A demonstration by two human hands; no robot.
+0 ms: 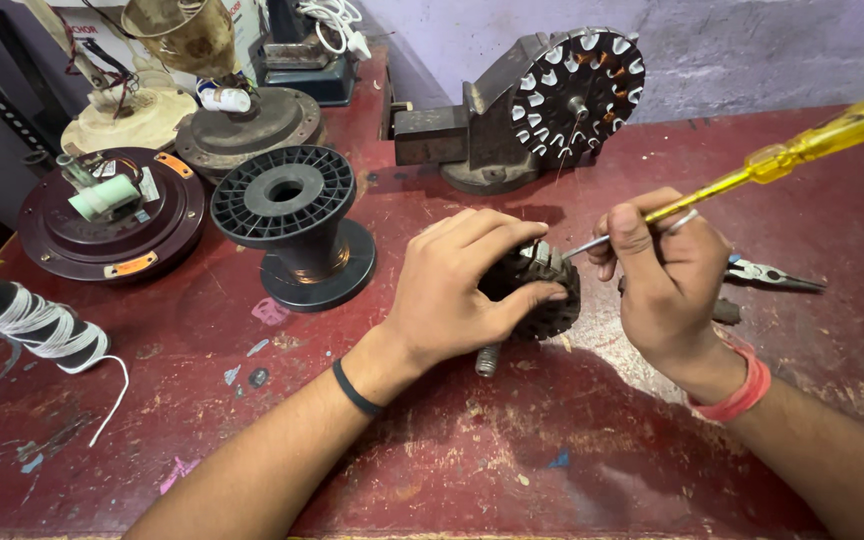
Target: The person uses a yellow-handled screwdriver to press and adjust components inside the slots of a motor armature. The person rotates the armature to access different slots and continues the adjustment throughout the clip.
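My left hand (457,285) covers and grips a dark round stator core (544,300) lying on the red workbench (512,450); a short metal shaft (489,360) sticks out below it. My right hand (664,272) holds a screwdriver with a yellow translucent handle (822,135). Its metal tip (582,246) touches the top of the core near my left fingers.
A second wound stator (577,95) is clamped in a grey bench vise (482,135) at the back. A black spool of copper wire (297,225) stands to the left, with fan motor housings (112,215) behind. A roll of white cord (37,322) lies far left. Pliers (772,273) rest at right.
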